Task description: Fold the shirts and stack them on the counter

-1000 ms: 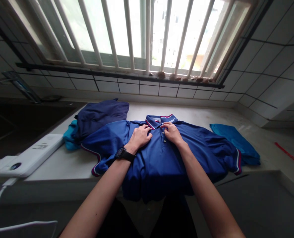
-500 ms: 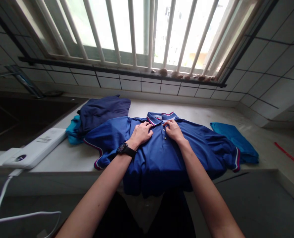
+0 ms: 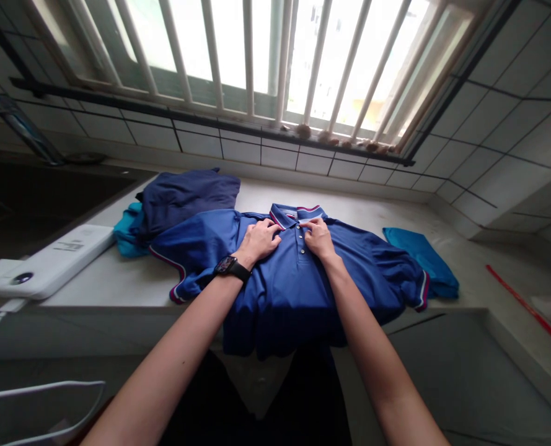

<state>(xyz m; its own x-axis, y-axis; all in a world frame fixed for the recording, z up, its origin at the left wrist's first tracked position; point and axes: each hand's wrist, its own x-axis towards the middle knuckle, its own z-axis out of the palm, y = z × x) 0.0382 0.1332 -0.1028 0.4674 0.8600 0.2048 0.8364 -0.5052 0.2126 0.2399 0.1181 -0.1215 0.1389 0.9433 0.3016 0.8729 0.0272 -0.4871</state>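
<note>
You stand in a home, likely a kitchen or wash area: white-tiled walls (image 3: pixel 512 142), barred window (image 3: pixel 256 56) with shells (image 3: pixel 303 131) on its ledge (image 3: pixel 210 121), dark sink (image 3: pixel 33 204) at your left, stone counter (image 3: pixel 117 285) holding a polo shirt (image 3: pixel 284 291) and other clothes (image 3: pixel 186 195).

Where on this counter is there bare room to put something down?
Bare counter lies between the white device and the blue polo shirt, and right of the folded teal cloth. The navy garment corner is crowded.

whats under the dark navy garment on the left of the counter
A teal garment pokes out at the left edge of the navy garment. How far it runs underneath is covered. The blue polo overlaps its near edge.
</note>
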